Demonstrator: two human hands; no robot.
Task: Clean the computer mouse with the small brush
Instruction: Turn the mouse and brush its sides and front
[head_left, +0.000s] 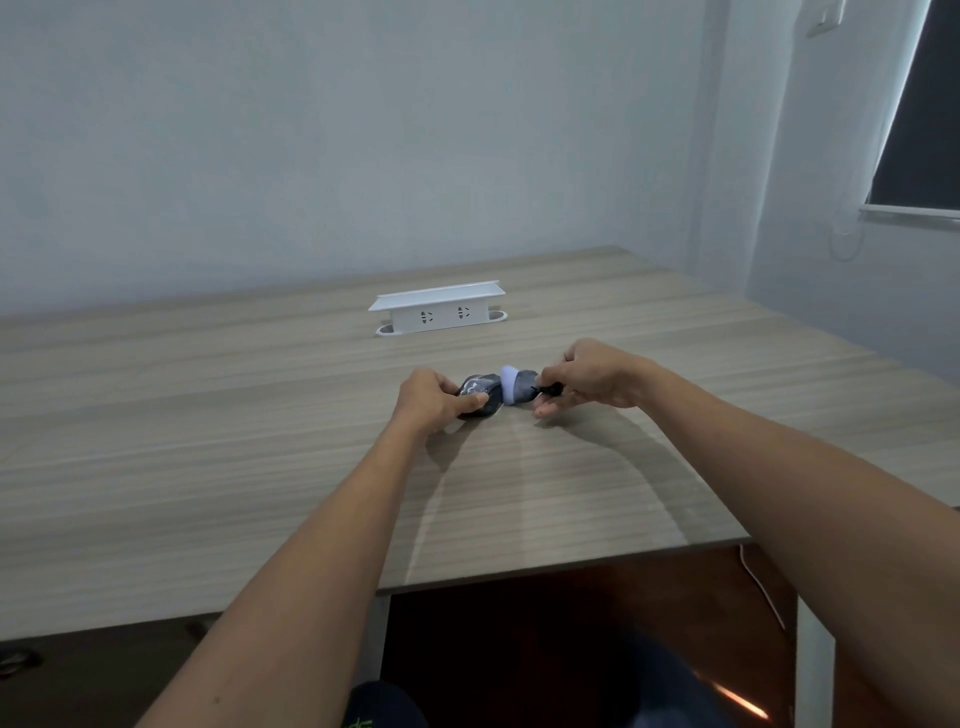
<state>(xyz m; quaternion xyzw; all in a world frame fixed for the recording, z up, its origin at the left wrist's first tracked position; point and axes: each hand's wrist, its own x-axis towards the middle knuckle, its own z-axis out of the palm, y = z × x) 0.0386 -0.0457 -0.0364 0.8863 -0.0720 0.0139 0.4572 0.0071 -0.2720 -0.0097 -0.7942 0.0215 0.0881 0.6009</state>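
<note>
Mouse: the dark computer mouse (479, 399) sits just right of the frame's centre, on the wooden table (208, 415).
Left hand: the left hand (434, 397) is closed around the mouse from its left side, thumb on top and fingers curled over the far edge.
Brush: the small brush (517, 391) lies sideways just right of the mouse, its pale, rounded bristle head touching the mouse's right end, its dark handle pointing right.
Right hand: the right hand (589, 376) pinches the brush's dark handle between thumb and fingertips.
Socket box: a white socket box (438, 307) stands upright further back on the table, above the hands in the frame, well apart from them.
</note>
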